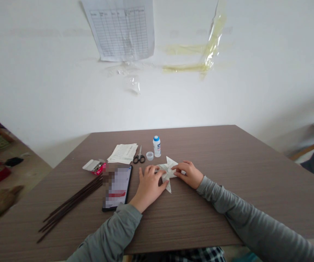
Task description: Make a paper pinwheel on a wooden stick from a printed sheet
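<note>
Folded paper star [168, 171] lay flat on the bench [214, 182]. My left hand [149, 183] pressed it with spread fingers; my right hand [188, 173] pinched one point. Most points looked formed. Glue bottle [157, 146] stood uncapped beside scissors [139, 156]; sticks [69, 203] lay unattached.

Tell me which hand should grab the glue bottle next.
Probably the right hand: the glue bottle stands just beyond it, while the left hand lies flat, pinning the folded paper.
</note>
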`<state>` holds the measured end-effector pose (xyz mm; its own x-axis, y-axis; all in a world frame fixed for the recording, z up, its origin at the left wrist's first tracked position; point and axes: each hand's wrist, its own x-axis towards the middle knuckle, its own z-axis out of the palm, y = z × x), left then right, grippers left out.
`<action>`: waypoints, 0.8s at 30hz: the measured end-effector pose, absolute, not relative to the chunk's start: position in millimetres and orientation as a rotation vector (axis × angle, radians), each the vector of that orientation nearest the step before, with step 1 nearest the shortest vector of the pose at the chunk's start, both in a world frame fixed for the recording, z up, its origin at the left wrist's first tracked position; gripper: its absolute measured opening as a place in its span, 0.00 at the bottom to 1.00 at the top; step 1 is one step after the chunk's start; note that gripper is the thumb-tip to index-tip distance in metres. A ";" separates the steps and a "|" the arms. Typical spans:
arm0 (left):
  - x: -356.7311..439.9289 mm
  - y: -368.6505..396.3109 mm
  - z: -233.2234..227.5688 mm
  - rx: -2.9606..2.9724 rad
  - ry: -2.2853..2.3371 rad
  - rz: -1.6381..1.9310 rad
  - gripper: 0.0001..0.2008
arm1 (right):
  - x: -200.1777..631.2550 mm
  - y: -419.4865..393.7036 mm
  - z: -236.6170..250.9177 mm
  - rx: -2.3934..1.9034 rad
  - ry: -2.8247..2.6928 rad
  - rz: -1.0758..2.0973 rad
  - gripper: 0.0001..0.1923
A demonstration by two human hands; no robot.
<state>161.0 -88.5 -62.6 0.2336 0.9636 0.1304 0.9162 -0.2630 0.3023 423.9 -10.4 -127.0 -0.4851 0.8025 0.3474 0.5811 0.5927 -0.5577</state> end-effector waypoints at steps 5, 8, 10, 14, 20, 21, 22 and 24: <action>161.1 -88.4 -63.1 2.321 1.812 0.408 0.22 | 421.8 -11.9 -127.7 -1.110 -2.165 0.494 0.09; 161.7 -89.1 -60.9 2.312 1.815 0.389 0.24 | 421.8 -12.4 -126.8 -1.122 -2.185 0.471 0.05; 162.1 -89.5 -59.9 2.310 1.822 0.387 0.25 | 422.4 -12.4 -126.2 -1.115 -2.214 0.446 0.04; 163.1 -90.3 -58.7 2.321 1.827 0.366 0.27 | 423.7 -12.2 -125.1 -1.083 -2.248 0.396 0.05; 163.9 -91.3 -56.8 2.314 1.820 0.333 0.29 | 423.7 -13.7 -125.6 -1.060 -2.294 0.356 0.07; 163.8 -91.3 -57.1 2.316 1.821 0.337 0.29 | 424.0 -14.1 -126.0 -1.050 -2.303 0.333 0.07; 163.6 -91.3 -57.7 2.321 1.822 0.345 0.28 | 424.3 -14.5 -126.4 -1.037 -2.312 0.307 0.07; 163.1 -91.0 -59.8 2.335 1.824 0.375 0.28 | 425.2 -15.1 -127.0 -1.008 -2.331 0.253 0.07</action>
<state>163.1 -91.0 -59.8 0.2274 0.9686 0.1008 0.9299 -0.2467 0.2728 425.2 -15.1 -127.0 -0.5460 0.7156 0.4357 0.6054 0.6964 -0.3853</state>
